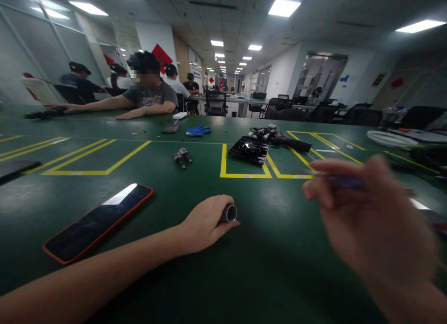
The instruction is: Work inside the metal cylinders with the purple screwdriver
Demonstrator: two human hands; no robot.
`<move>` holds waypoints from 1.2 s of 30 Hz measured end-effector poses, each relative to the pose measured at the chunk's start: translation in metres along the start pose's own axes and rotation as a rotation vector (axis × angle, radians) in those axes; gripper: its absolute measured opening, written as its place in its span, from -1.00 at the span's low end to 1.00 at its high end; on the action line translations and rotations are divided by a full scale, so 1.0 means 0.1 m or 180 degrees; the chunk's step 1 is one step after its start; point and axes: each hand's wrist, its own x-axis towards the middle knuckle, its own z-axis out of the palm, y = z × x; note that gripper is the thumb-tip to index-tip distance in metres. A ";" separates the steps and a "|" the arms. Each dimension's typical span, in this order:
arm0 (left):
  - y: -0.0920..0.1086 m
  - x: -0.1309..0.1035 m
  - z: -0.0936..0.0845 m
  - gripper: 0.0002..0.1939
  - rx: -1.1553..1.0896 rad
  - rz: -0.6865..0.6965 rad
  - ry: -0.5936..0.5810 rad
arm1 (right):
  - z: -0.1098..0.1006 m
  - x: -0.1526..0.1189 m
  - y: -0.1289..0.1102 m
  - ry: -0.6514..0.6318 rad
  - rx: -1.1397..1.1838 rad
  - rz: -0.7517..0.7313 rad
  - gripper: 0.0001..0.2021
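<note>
My left hand [209,221] rests on the green table [167,286], its fingers wrapped round a dark metal tube [229,213] whose round open end faces up and to the right. At the right, raised and blurred by motion, my right hand [370,221] pinches a thin tool with a purple handle [345,181]; its slim tip points left. The two hands are well apart. A phone with an orange edge [99,224] lies left of my left hand. Beyond that hand are small metal and black parts [182,158] on the table.
A black ridged tray [248,149] sits near yellow tape outlines, with black cables and parts [265,133] behind it. A blue glove [198,131] lies farther back. Across the table sits a person [150,93] with both arms on the surface. A dark device [17,169] is at the left edge.
</note>
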 end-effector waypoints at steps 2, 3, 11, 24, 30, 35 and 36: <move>0.01 -0.01 0.05 -0.73 -0.0335 0.0049 0.0198 | 0.30 0.23 0.00 -0.0193 0.0233 0.0132 -0.73; 0.01 -0.01 0.07 -0.76 -0.0478 0.0119 0.0336 | 0.40 0.26 0.03 -0.0352 0.0317 0.0190 -0.73; 0.07 -0.04 0.25 -0.79 -0.1112 0.0651 0.1043 | 0.52 -0.04 0.09 -0.1164 -0.0976 -0.0969 -0.88; 0.04 -0.02 0.27 -0.78 -0.0827 0.0947 0.1018 | 0.57 -0.03 0.20 -0.1330 -0.0964 -0.0553 -0.90; 0.05 -0.02 0.26 -0.81 -0.0806 0.1021 0.0963 | 0.55 0.00 0.31 -0.0946 -0.0042 0.0715 -0.92; 0.06 -0.01 0.26 -0.79 -0.0822 0.1050 0.0963 | 0.56 -0.05 0.21 -0.1489 -0.0995 -0.0810 -0.87; 0.06 -0.01 0.26 -0.79 -0.0824 0.1052 0.0970 | 0.56 -0.06 0.19 -0.1598 -0.1070 -0.1071 -0.84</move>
